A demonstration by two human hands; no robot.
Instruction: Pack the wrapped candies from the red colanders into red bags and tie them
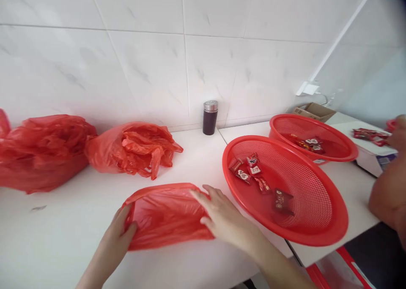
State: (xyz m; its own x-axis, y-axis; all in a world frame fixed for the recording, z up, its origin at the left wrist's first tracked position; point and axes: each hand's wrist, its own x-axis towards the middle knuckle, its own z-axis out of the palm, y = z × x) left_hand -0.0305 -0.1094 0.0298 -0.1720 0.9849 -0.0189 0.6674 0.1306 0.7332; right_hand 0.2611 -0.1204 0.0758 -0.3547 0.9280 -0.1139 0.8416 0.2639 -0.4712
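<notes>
A red plastic bag (165, 215) lies flat on the white table (57, 234) in front of me. My left hand (119, 234) pinches its left edge, fingers closed on the plastic. My right hand (220, 215) rests flat on the bag's right side with fingers spread. Just right of that hand sits a large red mesh basket (312, 215) holding several small red wrapped candies (253, 173).
Two heaps of crumpled red bags (133, 147) (41, 149) lie by the tiled wall. A dark jar (209, 117) stands at the back. A second red basket (330, 132) with candies sits behind the first. Another person's arm (388, 192) reaches in at the right edge.
</notes>
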